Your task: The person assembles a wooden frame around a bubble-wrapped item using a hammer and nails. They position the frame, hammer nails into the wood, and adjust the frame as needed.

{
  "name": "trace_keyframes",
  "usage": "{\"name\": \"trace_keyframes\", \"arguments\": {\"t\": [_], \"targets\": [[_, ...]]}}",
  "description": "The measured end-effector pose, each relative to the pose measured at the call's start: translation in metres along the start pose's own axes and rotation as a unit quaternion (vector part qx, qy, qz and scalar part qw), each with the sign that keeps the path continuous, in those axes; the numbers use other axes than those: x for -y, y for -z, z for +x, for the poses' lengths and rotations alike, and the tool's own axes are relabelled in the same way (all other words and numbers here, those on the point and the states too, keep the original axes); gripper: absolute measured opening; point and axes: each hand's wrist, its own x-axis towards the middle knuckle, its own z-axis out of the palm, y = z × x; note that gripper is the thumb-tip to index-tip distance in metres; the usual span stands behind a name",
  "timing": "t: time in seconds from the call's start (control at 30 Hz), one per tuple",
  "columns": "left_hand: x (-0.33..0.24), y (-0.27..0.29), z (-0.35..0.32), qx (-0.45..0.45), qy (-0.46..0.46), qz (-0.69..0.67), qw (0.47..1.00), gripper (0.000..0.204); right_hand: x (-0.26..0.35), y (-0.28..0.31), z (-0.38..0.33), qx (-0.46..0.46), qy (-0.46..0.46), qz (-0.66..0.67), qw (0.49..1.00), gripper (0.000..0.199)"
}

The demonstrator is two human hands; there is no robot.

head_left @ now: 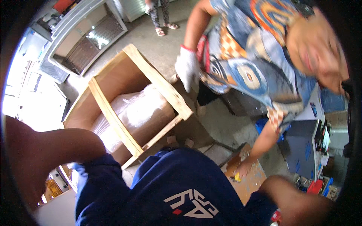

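Note:
Neither of my hands shows: my left arm (71, 147) bends up out of the picture at the left, and my right arm (298, 201) leaves it at the lower right. Close in front of me stands a crate with a pale wooden frame (158, 81) and brown inner walls. Inside lies a large rounded thing in clear bubble wrap (145, 107), partly hidden by a wooden crossbar (109, 111). Across from me leans a co-worker in a patterned shirt (250, 69). Their white-gloved hand (187, 67) hangs beside the crate, and their bare hand (246, 168) reaches to a brown board (258, 179) by a small yellow thing (237, 177).
A large metal-framed unit with a grille (88, 41) stands at the upper left. Farther back, another person's legs (160, 17) show on the concrete floor (149, 37). At the right are a dark panel (301, 147) and a red thing among clutter (315, 186).

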Motion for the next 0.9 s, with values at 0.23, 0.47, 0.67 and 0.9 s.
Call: {"name": "trace_keyframes", "arguments": {"t": [0.23, 0.47, 0.67, 0.9], "targets": [[0.246, -0.104, -0.158, -0.108, 0.459, -0.087, 0.878, 0.032, 0.010, -0.258, -0.247, 0.221, -0.427, 0.086, 0.873, 0.046], [0.354, -0.197, -0.200, -0.034, 0.550, 0.036, 0.833, 0.068, -0.021, -0.316, -0.298, 0.231, -0.445, -0.097, 0.860, 0.091], [0.367, -0.222, -0.201, -0.073, 0.591, -0.149, 0.790, 0.048, -0.038, -0.314, -0.315, 0.293, -0.530, 0.039, 0.795, 0.093], [0.363, -0.224, -0.205, -0.100, 0.569, -0.129, 0.806, 0.035, -0.036, -0.312, -0.317, 0.264, -0.536, 0.062, 0.799, 0.087]]}}
